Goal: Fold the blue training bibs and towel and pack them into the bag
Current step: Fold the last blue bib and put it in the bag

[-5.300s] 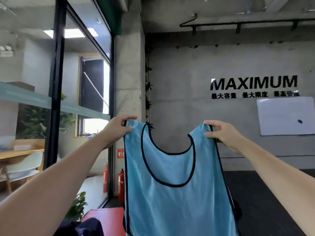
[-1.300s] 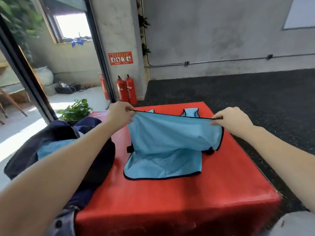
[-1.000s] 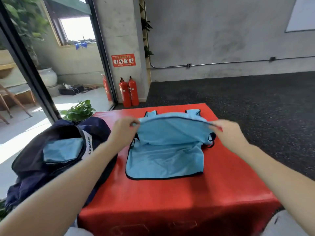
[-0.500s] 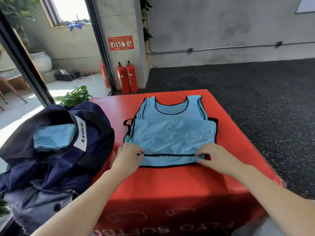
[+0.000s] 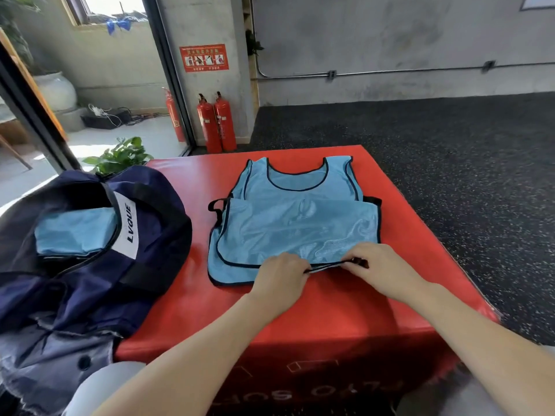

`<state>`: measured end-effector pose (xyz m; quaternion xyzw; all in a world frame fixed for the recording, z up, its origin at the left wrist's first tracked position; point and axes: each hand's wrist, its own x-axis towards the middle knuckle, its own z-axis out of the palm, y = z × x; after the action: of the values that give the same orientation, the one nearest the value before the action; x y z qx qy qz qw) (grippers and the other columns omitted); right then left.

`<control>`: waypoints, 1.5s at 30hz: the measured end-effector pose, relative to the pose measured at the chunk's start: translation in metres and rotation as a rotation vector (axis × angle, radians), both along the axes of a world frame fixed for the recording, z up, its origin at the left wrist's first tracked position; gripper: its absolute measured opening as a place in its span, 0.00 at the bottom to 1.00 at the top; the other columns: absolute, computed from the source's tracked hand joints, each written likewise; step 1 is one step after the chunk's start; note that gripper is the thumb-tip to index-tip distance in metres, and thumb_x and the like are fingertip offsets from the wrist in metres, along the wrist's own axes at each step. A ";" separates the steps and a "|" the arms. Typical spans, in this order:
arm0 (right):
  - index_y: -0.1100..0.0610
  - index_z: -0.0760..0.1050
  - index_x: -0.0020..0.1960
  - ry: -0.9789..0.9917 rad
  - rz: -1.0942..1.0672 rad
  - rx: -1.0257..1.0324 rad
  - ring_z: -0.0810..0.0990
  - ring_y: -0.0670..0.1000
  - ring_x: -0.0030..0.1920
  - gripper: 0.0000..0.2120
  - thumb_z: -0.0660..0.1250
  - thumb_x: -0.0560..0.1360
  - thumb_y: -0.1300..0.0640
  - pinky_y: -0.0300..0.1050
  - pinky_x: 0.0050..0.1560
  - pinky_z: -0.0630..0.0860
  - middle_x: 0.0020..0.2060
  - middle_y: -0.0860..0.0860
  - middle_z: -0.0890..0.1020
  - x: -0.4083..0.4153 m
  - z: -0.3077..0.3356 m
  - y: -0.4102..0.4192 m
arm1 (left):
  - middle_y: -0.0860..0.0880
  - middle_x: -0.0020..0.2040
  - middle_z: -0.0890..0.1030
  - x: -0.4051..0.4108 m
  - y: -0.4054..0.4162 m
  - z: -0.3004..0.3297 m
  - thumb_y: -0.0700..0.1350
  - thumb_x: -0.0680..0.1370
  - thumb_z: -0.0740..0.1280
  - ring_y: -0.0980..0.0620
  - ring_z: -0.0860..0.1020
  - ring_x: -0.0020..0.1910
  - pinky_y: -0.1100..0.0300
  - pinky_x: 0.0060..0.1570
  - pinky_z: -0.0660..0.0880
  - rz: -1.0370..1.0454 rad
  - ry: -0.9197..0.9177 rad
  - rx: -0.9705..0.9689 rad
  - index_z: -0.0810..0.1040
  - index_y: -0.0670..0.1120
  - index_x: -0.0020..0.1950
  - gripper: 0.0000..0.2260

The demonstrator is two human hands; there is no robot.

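Concrete wall w/ conduit at rear; dark speckled floor around red soft box [image 5: 192, 298], which serves as ref. landmark for all positions below.

1. Blue bib [image 5: 295, 219]: lies flat on top face of box, centre-right. Neck opening and shoulder straps point to far edge. Lower part is doubled up over itself, so two black-trimmed hem lines show near the front, one offset from the other.
2. My left hand [image 5: 280, 279]: at near hem of bib, approx. mid-width of box top. Fingers curled under; thumb and fingers pinch black hem trim.
3. My right hand [image 5: 380, 265]: just beside left hand, toward right side of box. Fingers curled; pinches same trim. Short length of trim is pulled taut between both hands, raised slightly off box top.
4. Navy bag [image 5: 99, 265]: rests against left side of box, overlapping its left edge. Mouth open; white "LVQUE" label faces up.
5. Folded blue item [image 5: 75, 231]: inside bag opening. Bib or towel: cannot tell.
6. Two red fire extinguishers [image 5: 216, 123]: upright at concrete pillar beyond far-left corner of box. Green plant [image 5: 118, 156]: on floor off same corner, behind bag.
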<state>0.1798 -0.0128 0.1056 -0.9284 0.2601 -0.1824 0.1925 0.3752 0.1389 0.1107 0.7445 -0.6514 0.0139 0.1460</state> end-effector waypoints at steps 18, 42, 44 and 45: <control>0.52 0.81 0.49 -0.343 -0.492 0.185 0.78 0.41 0.24 0.12 0.66 0.76 0.68 0.32 0.25 0.70 0.39 0.52 0.82 -0.033 0.032 -0.024 | 0.56 0.44 0.78 0.096 0.057 0.047 0.46 0.77 0.71 0.50 0.78 0.51 0.56 0.46 0.72 0.411 0.198 -0.250 0.86 0.56 0.53 0.07; 0.40 0.74 0.61 0.329 -0.134 -0.011 0.76 0.41 0.58 0.24 0.68 0.70 0.31 0.42 0.55 0.75 0.55 0.37 0.73 -0.018 0.020 0.011 | 0.55 0.29 0.82 0.104 0.078 0.054 0.43 0.76 0.73 0.60 0.79 0.28 0.72 0.30 0.69 0.413 0.513 -0.311 0.86 0.52 0.47 0.04; 0.42 0.74 0.62 0.276 -0.149 -0.087 0.75 0.41 0.59 0.26 0.64 0.71 0.28 0.41 0.56 0.73 0.56 0.37 0.74 -0.012 0.016 0.020 | 0.54 0.28 0.81 0.103 0.078 0.055 0.44 0.76 0.74 0.60 0.77 0.27 0.72 0.29 0.69 0.418 0.538 -0.320 0.86 0.52 0.47 0.03; 0.43 0.75 0.63 0.232 -0.158 -0.129 0.74 0.42 0.60 0.27 0.63 0.72 0.27 0.40 0.57 0.73 0.57 0.38 0.75 -0.007 0.014 0.026 | 0.55 0.28 0.81 0.102 0.077 0.056 0.44 0.76 0.74 0.61 0.77 0.26 0.72 0.29 0.69 0.417 0.545 -0.322 0.86 0.52 0.47 0.03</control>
<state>0.1729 0.0132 0.1194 -0.9303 0.3408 -0.1050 0.0863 0.4777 0.2159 0.1671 0.8051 -0.4124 -0.0529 0.4230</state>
